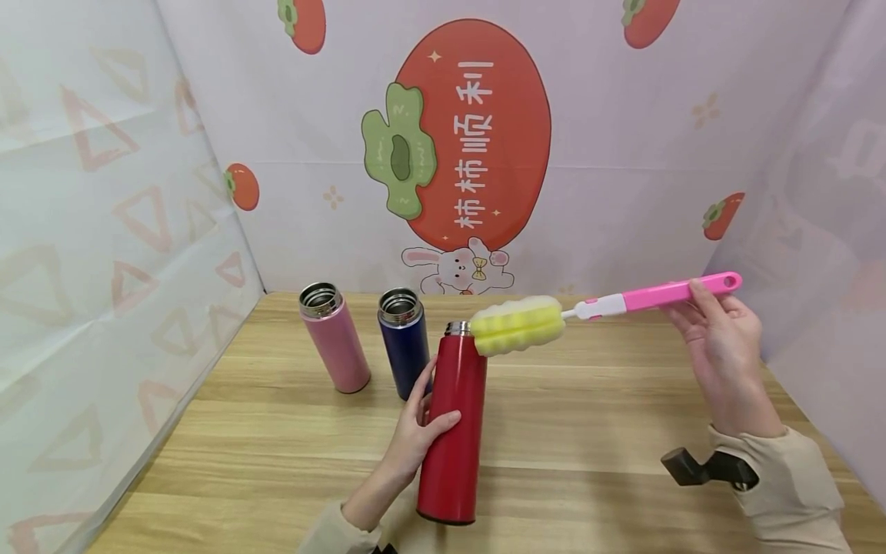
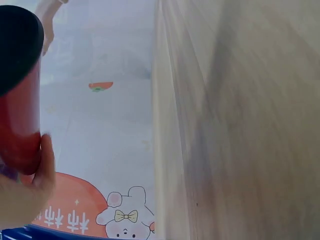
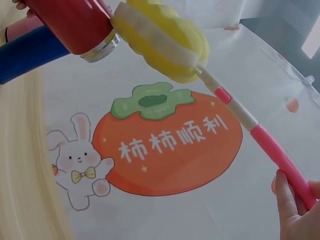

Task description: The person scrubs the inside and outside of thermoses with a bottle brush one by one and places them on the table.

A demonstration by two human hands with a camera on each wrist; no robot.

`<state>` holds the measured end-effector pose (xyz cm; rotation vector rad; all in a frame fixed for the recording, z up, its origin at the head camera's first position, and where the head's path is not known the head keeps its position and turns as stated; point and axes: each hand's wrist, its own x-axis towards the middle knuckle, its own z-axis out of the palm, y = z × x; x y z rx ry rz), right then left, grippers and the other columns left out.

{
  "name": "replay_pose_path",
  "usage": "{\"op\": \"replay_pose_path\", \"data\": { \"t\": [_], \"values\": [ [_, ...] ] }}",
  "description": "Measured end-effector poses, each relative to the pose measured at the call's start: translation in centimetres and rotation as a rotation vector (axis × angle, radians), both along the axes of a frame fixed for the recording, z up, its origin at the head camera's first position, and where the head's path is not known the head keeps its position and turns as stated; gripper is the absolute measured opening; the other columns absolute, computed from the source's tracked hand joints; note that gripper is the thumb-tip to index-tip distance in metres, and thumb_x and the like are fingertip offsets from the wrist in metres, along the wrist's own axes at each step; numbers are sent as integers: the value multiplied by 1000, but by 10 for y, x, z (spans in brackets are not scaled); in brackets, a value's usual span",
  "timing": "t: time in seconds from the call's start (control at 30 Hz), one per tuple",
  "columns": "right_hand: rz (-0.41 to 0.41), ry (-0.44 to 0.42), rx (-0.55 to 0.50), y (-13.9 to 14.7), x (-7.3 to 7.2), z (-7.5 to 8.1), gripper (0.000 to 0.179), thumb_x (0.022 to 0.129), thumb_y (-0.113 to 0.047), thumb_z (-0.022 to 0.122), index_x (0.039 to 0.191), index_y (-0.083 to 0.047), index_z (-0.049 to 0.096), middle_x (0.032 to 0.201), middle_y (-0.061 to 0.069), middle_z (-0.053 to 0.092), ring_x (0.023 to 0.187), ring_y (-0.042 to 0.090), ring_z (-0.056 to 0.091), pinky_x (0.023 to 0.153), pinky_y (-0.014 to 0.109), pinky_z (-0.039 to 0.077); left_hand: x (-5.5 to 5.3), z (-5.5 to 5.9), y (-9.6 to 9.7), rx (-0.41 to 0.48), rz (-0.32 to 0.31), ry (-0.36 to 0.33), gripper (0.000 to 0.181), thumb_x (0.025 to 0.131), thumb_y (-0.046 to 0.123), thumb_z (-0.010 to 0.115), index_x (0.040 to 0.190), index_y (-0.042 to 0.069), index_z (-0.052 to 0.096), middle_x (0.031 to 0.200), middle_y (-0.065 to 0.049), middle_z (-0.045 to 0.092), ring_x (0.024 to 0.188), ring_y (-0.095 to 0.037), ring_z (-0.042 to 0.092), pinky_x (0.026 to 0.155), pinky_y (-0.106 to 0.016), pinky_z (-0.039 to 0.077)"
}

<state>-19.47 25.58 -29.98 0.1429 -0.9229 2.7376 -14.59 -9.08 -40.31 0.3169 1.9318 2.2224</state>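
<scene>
My left hand (image 1: 415, 438) grips a tall red thermos (image 1: 453, 431) round its middle. The thermos has a bare steel mouth at the top and leans slightly to the right in the head view. In the left wrist view its black base (image 2: 17, 47) shows, raised above the table. Between thumb and fingers, my right hand (image 1: 727, 346) pinches the pink handle end of a bottle brush (image 1: 664, 296). The brush lies nearly level, and its yellow and white sponge head (image 1: 519, 326) overlaps the right side of the thermos mouth in the head view.
A pink thermos (image 1: 338, 342) and a dark blue thermos (image 1: 404, 342) stand uncapped on the wooden table (image 1: 277, 469), left of the red one. The blue one is close behind my left fingers. Printed cloth walls (image 1: 623, 154) enclose the table at the back and sides.
</scene>
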Motion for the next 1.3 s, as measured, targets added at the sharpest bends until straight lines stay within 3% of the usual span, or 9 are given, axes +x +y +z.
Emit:
{"op": "replay_pose_path", "data": {
  "t": [0.33,0.53,0.87,1.3],
  "values": [
    [76,-32,1,2,0,0,10,84,4,53,92,8,57,85,20,64,82,27,64,74,34,49,1,-3,-8,13,-59,92,63,89,12,48,142,26,18,138,-16,30,118,-23,41,88,-35,41],
    [153,-46,58,2,2,-4,12,85,3,51,95,6,57,88,18,64,86,25,63,74,34,49,0,-1,-9,25,-100,80,65,89,12,47,142,30,13,139,-15,26,117,-23,41,90,-37,41],
    [334,57,206,-4,5,-16,23,91,4,38,93,7,60,89,20,65,84,27,64,75,33,48,-2,2,-6,34,-78,69,65,89,11,47,140,33,15,141,-15,22,118,-30,38,92,-42,38],
    [425,44,411,-12,7,-29,24,91,6,37,93,2,61,87,15,66,83,23,64,73,32,49,-3,5,-3,51,-62,65,67,87,9,50,140,32,16,135,-17,29,115,-28,41,89,-38,40]
  ]
}}
